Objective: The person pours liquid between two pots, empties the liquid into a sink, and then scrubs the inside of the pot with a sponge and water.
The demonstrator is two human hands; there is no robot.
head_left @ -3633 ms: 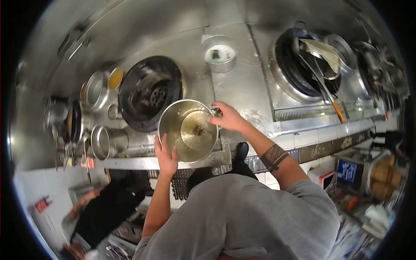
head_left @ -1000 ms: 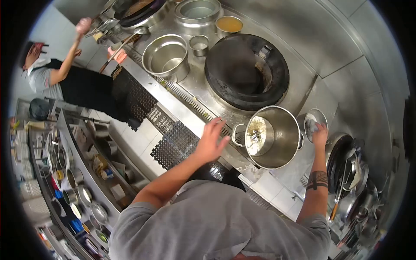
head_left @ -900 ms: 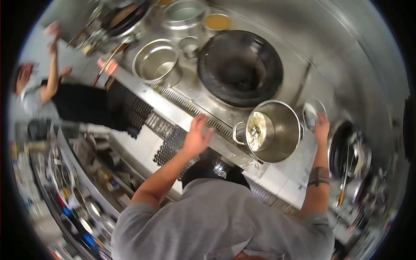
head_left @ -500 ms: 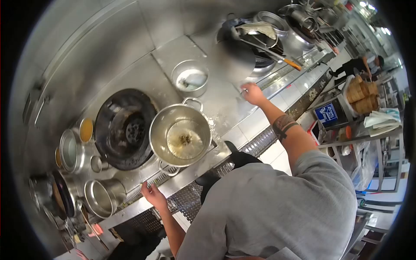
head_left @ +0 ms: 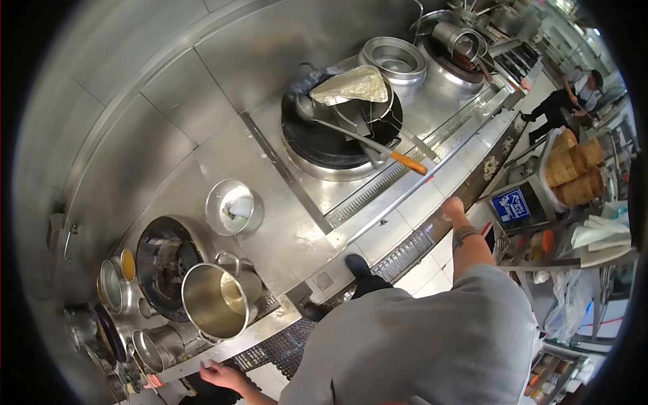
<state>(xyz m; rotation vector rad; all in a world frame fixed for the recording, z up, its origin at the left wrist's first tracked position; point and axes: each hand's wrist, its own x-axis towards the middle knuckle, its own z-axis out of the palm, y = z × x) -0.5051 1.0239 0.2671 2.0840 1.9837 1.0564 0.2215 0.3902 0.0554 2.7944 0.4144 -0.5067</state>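
My left hand (head_left: 224,375) is low in the view, just off the front edge of the steel counter, its fingers apart and holding nothing. A large two-handled pot (head_left: 217,304) with pale liquid stands near that hand. Beside the pot are a dark wok (head_left: 162,263) and a steel bowl (head_left: 236,206) with something whitish inside. My right hand (head_left: 452,206) hangs over the floor, beyond the counter's front rail; its fingers are too small and unclear to read. The nearest things are the rail and a wok (head_left: 337,145) with an orange-handled tool (head_left: 408,163) lying across it.
Several pots and a smaller steel pot (head_left: 156,348) crowd the far left. A lidded steel vessel (head_left: 394,59) stands at the back. On the right are stacked bamboo steamers (head_left: 574,169), a shelf with cloths (head_left: 601,233), and another person (head_left: 570,98) further off.
The view has swung right, so the pot and woks appear further left and lower. My right hand has moved away from the counter, out over the floor. My left hand remains by the front edge.
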